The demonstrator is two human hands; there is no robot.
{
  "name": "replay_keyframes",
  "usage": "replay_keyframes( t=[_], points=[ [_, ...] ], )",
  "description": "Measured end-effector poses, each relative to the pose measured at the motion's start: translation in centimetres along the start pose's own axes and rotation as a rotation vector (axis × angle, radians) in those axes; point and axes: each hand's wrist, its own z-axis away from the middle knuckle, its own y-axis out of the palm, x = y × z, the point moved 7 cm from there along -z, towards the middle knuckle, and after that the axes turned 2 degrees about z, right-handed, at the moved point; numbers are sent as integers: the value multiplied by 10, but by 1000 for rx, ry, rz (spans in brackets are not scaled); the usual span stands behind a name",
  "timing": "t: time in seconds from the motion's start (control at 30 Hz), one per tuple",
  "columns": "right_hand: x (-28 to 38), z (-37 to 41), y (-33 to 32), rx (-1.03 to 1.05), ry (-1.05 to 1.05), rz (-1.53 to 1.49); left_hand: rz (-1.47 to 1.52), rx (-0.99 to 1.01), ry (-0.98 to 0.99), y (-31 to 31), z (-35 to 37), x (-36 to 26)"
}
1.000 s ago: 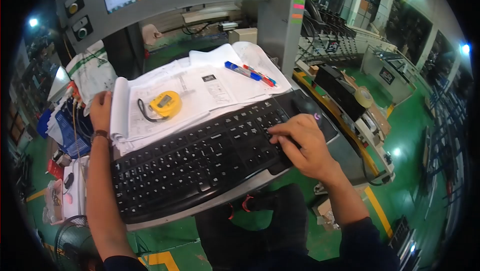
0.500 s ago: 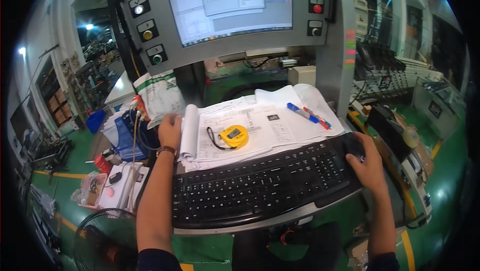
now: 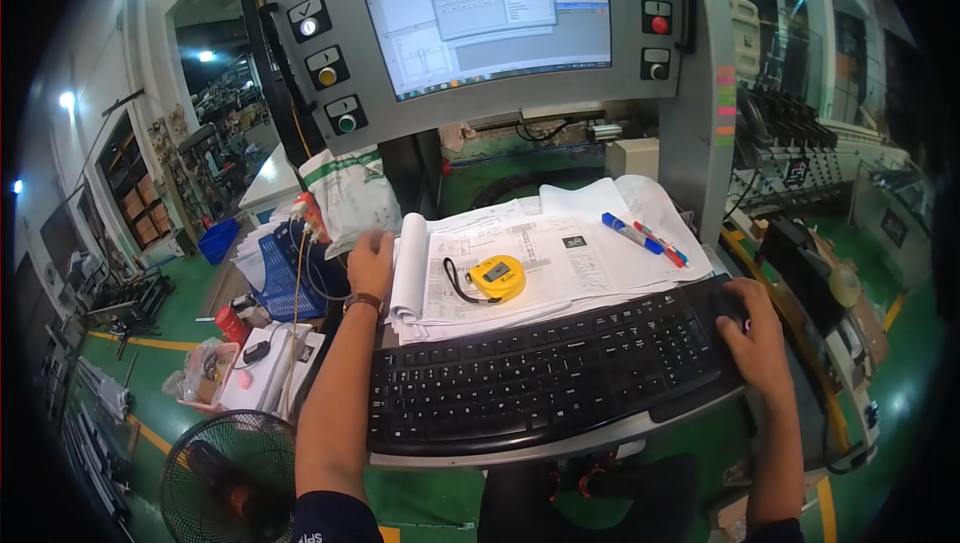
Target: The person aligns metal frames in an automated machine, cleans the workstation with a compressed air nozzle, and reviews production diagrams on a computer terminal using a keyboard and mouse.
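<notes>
My right hand is curled round a black computer mouse at the right end of the black keyboard. On the left edge of the desk rests my left hand, beside the rolled-up edge of a stack of printed drawings. Its fingers lie loosely bent and hold nothing that I can see; their tips are partly hidden. A yellow tape measure with a black strap sits on the papers. Blue and red pens lie farther right on them.
A monitor in a grey panel with push buttons shows open windows. Behind my left hand stands a white bag. A blue basket and a black fan are at the left. Machinery lines the right side.
The whole view has shifted, so the desk and both hands appear farther right and slightly lower. My right hand stays on the mouse and my left hand stays at the desk edge.
</notes>
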Motion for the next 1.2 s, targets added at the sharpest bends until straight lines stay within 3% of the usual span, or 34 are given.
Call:
replay_keyframes(
  t=[0.63,0.77,0.93,1.03,1.2],
  points=[
    [-9,3,-4,-67,38,30,43,-2,-24,-3,1,-3],
    [-12,2,-6,-82,42,28,107,-92,75,-17,-12,-17],
    [-19,2,-7,-89,55,-2,500,-65,130,-44,-29,-84],
    [-21,3,-7,-85,66,-21,498,20,216,-47,-10,-144],
    [-25,4,-8,-69,91,-32,334,311,314,-42,89,-251]
  ],
)
